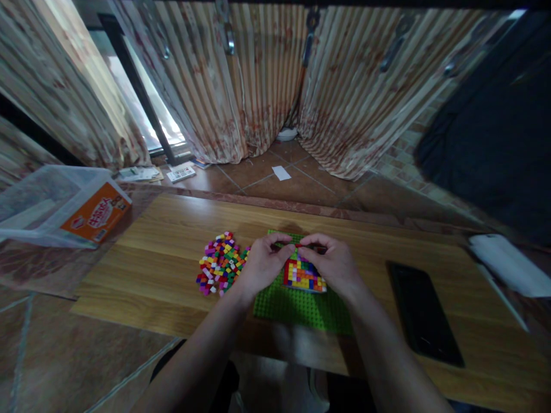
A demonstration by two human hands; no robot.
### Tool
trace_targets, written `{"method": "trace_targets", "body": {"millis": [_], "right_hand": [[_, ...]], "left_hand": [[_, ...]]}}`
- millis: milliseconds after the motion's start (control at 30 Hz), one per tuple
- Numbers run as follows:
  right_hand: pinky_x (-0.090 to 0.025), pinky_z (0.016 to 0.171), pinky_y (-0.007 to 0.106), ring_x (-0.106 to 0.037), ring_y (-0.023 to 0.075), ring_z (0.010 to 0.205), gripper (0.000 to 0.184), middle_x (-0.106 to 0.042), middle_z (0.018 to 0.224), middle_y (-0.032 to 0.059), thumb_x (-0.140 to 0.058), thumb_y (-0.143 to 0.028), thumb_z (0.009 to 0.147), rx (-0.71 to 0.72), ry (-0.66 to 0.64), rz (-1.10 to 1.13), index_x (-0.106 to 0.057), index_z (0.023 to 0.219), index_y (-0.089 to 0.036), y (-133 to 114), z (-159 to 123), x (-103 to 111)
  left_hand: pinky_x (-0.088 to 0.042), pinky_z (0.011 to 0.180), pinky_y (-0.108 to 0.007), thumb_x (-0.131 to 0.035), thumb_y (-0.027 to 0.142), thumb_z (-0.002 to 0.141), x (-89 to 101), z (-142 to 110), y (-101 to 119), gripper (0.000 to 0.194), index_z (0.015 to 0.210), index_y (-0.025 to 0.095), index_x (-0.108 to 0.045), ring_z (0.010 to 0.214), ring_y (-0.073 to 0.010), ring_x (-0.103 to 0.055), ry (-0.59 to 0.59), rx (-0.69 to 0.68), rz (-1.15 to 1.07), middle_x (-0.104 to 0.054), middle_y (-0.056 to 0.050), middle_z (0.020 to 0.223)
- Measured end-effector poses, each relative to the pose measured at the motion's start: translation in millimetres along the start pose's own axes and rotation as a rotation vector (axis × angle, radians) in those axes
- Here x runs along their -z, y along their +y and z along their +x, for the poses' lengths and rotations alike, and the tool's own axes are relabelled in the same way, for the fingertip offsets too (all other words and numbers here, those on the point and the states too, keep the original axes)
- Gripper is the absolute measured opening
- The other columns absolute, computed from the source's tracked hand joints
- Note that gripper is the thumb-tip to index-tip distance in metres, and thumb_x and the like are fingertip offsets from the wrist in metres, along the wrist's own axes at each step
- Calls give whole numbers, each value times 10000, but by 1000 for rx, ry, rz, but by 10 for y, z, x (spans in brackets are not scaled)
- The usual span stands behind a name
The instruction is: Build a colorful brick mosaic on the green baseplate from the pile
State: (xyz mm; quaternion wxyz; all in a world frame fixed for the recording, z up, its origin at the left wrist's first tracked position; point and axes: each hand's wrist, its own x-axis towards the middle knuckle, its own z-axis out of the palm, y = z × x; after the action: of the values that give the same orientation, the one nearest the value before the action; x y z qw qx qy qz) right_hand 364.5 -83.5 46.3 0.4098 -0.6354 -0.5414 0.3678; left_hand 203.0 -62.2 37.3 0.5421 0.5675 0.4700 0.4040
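A green studded baseplate [301, 312] lies on the wooden table. On it sits a block of small toy building bricks [305, 275] in red, yellow, orange, blue, white and purple. My left hand [269, 261] is closed in a pinch at the far left edge of the block. From the right, my right hand [333, 264] pinches beside it, thumb and index finger almost meeting the left ones. A bit of a red brick [298, 246] shows between the fingertips; the hands hide most of it. Left of my left hand lies a pile of loose bricks [221, 263] in mixed colours.
A black phone-like slab [424, 310] lies right on the table [172, 246]. A clear plastic bin [55, 201] with an orange label stands left. White items [512, 264] sit at the right end. Beyond are striped curtains [258, 86], papers [181, 172] and dark cloth [495, 126].
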Motion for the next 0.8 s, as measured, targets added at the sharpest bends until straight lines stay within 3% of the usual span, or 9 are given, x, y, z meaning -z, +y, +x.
{"method": "trace_targets", "body": {"millis": [133, 333, 800], "right_hand": [[-463, 664, 318, -586, 155, 659, 303, -706, 809, 22, -728, -378, 635, -72, -1, 130, -729, 877, -196, 35, 28, -24], [-479, 678, 328, -591, 160, 671, 303, -705, 780, 21, -743, -381, 603, -142, -19, 213, -739, 847, -202, 44, 39, -45], [-477, 652, 318, -589, 160, 651, 307, -698, 727, 15, -726, -413, 637, -139, -99, 204, -740, 856, -198, -37, 15, -37]], "left_hand": [[-509, 643, -246, -670, 321, 770, -34, 9, -14, 246, 933, 147, -732, 698, -148, -631, -1, -22, 12, -723, -42, 817], [-504, 656, -238, -644, 304, 792, -41, 42, -47, 201, 860, 148, -751, 724, -149, -638, -12, -44, 42, -729, -44, 818], [-505, 658, -243, -633, 287, 812, -25, 3, 0, 196, 891, 147, -745, 716, -155, -638, -26, -59, 110, -729, -44, 818]]}}
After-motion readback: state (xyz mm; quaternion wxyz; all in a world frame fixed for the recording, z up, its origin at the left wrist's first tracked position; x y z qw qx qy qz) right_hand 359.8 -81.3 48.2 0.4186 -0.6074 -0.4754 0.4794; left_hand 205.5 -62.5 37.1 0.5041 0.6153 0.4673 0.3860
